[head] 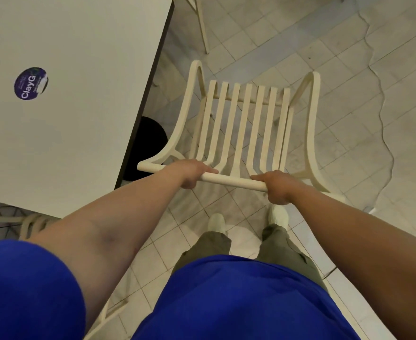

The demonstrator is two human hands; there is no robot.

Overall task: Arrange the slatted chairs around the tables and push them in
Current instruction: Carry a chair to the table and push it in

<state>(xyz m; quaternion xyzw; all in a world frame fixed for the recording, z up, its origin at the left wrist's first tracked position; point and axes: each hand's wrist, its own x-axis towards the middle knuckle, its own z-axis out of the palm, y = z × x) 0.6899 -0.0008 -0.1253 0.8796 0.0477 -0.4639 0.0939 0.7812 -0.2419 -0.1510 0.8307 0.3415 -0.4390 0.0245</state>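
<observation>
A cream slatted chair (245, 123) stands on the tiled floor right in front of me, its seat pointing away and its top rail nearest me. My left hand (189, 173) is closed around the left part of that rail. My right hand (278, 187) is closed around the right part. The white table (79, 82) lies to the left, its dark edge running diagonally beside the chair's left arm. The chair sits beside the table's corner, not under it.
A round blue sticker (31, 83) is on the tabletop. The table's black round base (148, 146) shows below its edge. Another cream chair's leg (201, 23) is at the top, and a chair part (30, 224) at lower left. A wet patch marks the floor at right.
</observation>
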